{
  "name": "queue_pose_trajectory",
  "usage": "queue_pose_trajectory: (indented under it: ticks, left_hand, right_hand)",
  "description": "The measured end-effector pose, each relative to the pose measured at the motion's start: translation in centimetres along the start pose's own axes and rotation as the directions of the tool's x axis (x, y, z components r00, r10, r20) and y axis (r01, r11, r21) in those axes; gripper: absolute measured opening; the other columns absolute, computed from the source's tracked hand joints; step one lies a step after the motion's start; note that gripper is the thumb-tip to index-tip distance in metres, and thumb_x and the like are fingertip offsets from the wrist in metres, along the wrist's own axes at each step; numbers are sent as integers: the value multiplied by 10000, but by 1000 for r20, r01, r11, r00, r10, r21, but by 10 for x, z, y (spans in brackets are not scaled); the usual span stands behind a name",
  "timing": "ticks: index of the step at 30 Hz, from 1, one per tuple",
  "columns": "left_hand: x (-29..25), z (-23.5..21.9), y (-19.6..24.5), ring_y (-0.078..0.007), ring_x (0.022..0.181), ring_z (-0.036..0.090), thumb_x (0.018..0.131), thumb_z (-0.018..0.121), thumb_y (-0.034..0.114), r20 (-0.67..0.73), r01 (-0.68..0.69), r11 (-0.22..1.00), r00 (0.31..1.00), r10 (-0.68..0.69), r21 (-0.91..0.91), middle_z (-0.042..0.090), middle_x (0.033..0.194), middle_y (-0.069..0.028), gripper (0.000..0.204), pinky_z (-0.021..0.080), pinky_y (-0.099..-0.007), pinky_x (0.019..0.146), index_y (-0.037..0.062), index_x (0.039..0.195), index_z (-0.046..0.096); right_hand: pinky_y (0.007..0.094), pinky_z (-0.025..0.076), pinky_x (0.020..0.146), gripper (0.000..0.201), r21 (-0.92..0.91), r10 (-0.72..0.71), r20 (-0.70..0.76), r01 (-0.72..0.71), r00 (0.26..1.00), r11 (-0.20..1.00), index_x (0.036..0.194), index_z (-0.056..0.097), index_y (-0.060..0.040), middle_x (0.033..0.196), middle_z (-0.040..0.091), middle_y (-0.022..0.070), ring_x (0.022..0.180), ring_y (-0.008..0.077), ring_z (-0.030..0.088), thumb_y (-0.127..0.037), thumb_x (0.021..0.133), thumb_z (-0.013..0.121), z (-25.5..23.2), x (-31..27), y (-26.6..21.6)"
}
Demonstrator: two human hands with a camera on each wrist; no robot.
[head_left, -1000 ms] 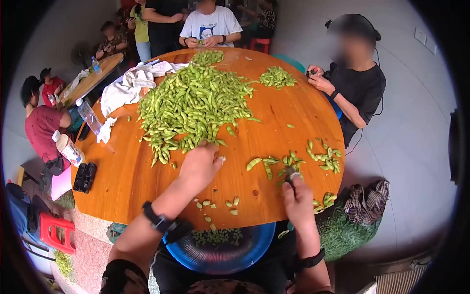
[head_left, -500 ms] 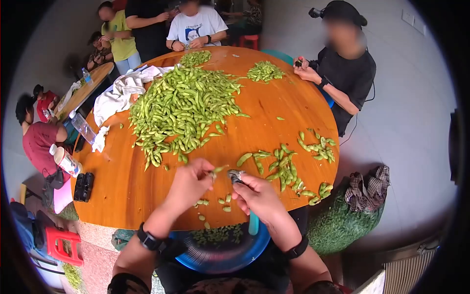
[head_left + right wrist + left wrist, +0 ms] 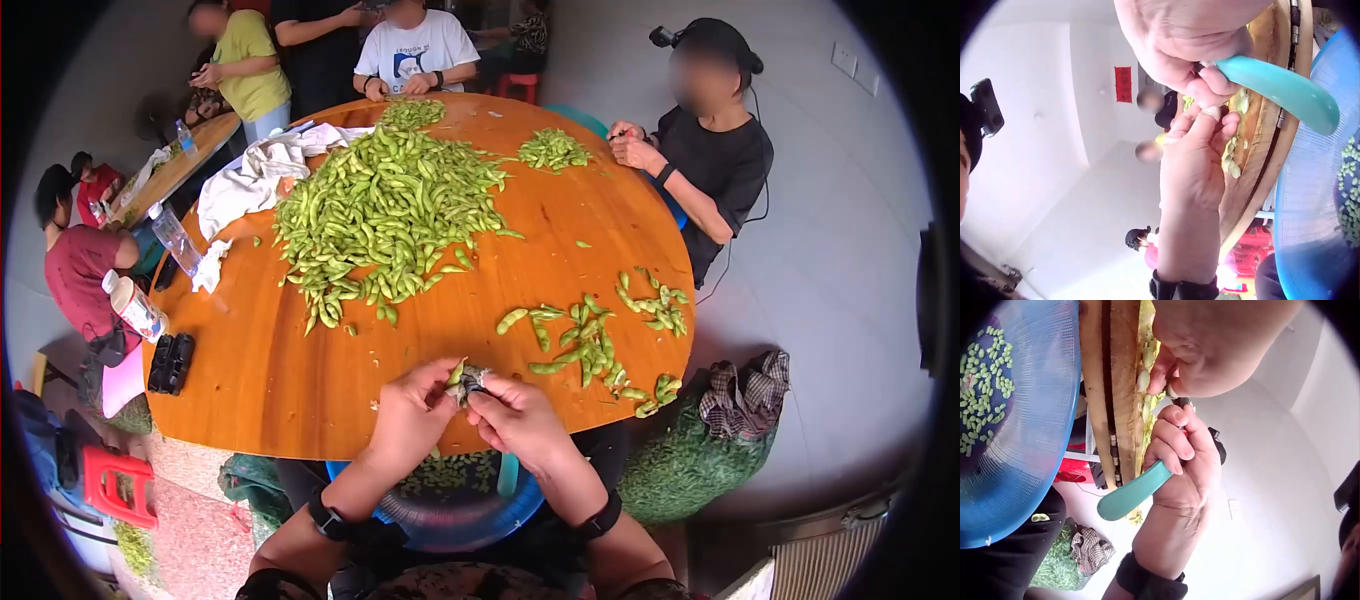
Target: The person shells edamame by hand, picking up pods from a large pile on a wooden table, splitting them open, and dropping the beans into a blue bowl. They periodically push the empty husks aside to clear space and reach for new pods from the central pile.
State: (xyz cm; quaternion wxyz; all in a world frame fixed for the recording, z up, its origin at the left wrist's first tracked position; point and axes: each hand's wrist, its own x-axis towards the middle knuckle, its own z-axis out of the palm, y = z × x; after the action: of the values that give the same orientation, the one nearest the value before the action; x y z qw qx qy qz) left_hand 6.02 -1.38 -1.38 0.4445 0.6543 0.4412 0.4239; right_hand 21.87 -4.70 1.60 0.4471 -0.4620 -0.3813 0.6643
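Both hands meet just above the table's near edge. The left hand [image 3: 410,415] pinches a green pod [image 3: 457,374] between thumb and fingers. Against it, the right hand [image 3: 525,420] grips a tool whose turquoise handle [image 3: 1135,492] sticks out below the curled fingers; its working end is hidden between the fingertips. In the right wrist view the handle [image 3: 1285,94] points toward a blue basket [image 3: 1291,206]. Shelled beans [image 3: 985,394] lie in that basket beneath the table edge. A large heap of pods [image 3: 385,210] covers the table's middle.
Smaller pod piles [image 3: 590,345] lie at the right of the round table [image 3: 250,370]. White cloth [image 3: 255,180], bottles [image 3: 138,305] and a black case [image 3: 171,363] stand at the left. Several people sit or stand around. A sack of pods [image 3: 700,465] stands at the right.
The left hand has come from the heap with a pod. The right hand has moved left from the smaller pile with the tool, and the two hands now touch.
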Motion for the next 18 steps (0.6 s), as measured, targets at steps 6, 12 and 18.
queue_pose_trajectory:
  ticks: [6,12,18]
  left_hand:
    - [2,-3,0,-103,796,629,834,572,-116,-1,-122,991,992,123,48,627,932,-36,273,525,-225,685,12,1069,627]
    - [7,-15,-6,-111,766,638,874,548,-89,138,53,937,990,-5,-346,654,952,-57,247,533,-226,682,8,1088,622]
    - [18,-31,-7,-145,772,663,918,523,-35,315,215,870,946,-73,-444,662,990,-88,213,547,-244,686,-12,1111,610]
  right_hand:
    - [183,323,447,167,-95,-119,-75,111,990,989,1085,616,-97,690,488,-42,538,17,416,-98,945,525,2,8,21]
    - [182,274,417,201,125,23,-27,-20,999,992,1117,615,-109,699,496,-42,495,20,365,-89,933,537,1,5,9]
    - [188,246,392,174,188,98,-1,-96,995,977,1084,617,-92,687,501,-30,458,28,350,-94,926,544,-4,7,7]
